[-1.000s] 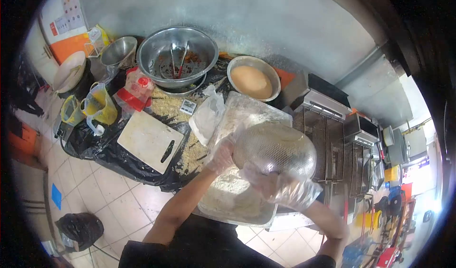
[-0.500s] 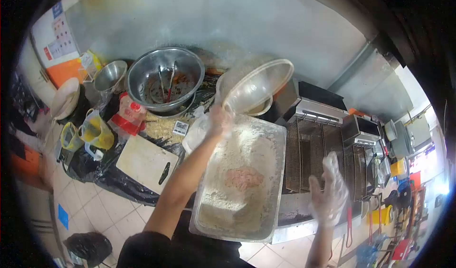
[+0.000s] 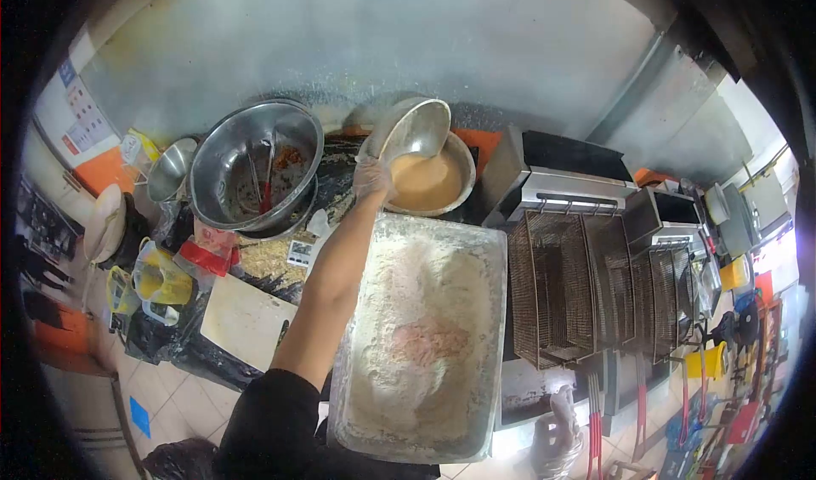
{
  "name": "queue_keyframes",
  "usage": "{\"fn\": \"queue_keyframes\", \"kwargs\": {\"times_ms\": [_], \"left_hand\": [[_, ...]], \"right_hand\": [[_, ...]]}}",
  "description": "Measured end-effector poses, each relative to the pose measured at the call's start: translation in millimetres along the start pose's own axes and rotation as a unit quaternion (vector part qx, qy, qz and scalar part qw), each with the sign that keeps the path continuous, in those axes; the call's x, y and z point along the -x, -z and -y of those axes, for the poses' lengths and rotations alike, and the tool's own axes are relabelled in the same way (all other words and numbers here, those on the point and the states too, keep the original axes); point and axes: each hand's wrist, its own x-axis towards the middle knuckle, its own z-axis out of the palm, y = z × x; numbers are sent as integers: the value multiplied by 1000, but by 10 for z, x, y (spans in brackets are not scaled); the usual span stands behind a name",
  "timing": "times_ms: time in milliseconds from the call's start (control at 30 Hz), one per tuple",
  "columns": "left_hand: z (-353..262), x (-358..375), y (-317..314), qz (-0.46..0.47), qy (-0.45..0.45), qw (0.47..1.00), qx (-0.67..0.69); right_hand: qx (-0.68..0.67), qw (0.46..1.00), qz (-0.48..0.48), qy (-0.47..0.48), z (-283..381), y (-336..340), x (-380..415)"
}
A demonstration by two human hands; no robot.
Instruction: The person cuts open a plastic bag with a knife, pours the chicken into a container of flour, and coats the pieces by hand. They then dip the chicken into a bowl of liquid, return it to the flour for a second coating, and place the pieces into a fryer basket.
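Your left hand (image 3: pixel 372 179) has its grip closed on the edge of the metal colander (image 3: pixel 418 127), which tilts over the bowl (image 3: pixel 468 193) of tan, batter-like liquid (image 3: pixel 429 187). The colander's low side overlaps the bowl's mouth, though whether the two touch you cannot tell from here. With one hand bearing the weight at the edge, a firm wrist matters — let it twist and the colander may swing or knock the bowl. Hold the low side well inside the bowl's rim, so that any drip likely falls into the liquid and not into the flour (image 3: pixel 408 267) just in front.

Your left forearm (image 3: pixel 327 297) runs beside the tray (image 3: pixel 496 344), so a raised elbow is the cleaner line. The pinkish raw meat (image 3: pixel 429 341) lies on the flour, mid-tray. Your gloved right hand (image 3: pixel 557 439) looks empty, its fingers loosely apart — held low near the red handles (image 3: pixel 594 433), it could steady the colander.
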Motion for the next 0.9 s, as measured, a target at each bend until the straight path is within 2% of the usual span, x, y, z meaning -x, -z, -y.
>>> {"fn": "queue_keyframes", "kwargs": {"times_ms": [33, 100, 133, 167, 233, 300, 433, 533, 633, 700, 733, 800, 833, 900], "left_hand": [[9, -13, -57, 2, -1, 1000, -3], [-37, 10, -35, 88, -57, 989, -100], [-38, 31, -11, 89, -58, 989, -102], [-75, 76, 120, 143, -42, 985, -83], [-107, 88, 222, 196, -27, 978, -65], [-6, 9, 180, 220, 77, 968, 95], [173, -109, 65, 168, 14, 979, 113], [135, -153, 265, 180, -18, 982, 49], [32, -72, 593, 130, -26, 991, 35], [13, -46, 713, 109, -87, 990, -21], [-2, -33, 772, 101, -107, 988, -40], [-32, 9, 888, 40, -98, 993, -49], [-16, 56, 953, 39, -98, 993, -49], [-26, 171, 1120, 10, -165, 984, -72]], "right_hand": [[-9, 1000, -5, 10, -37, -6, 16], [-21, 1000, -12, 13, -61, -24, 2], [-25, 1000, -3, 0, -53, -14, -13], [-29, 999, 6, -14, -39, -3, -29], [-37, 998, 22, -39, -44, 3, -43], [-31, 999, 23, -26, -79, -8, -47], [-43, 999, 26, 15, -110, -20, -37], [-31, 998, 5, 56, -116, -46, -32], [-42, 996, 25, 76, -100, -34, -10], [-64, 996, 56, -30, -43, -27, 11], [-65, 996, 55, -29, -57, -34, 2], [52, 990, 31, 127, -96, -49, -19], [51, 990, 31, 128, -71, -57, 0], [-74, 996, 40, 28, 7, -81, 28]]}}
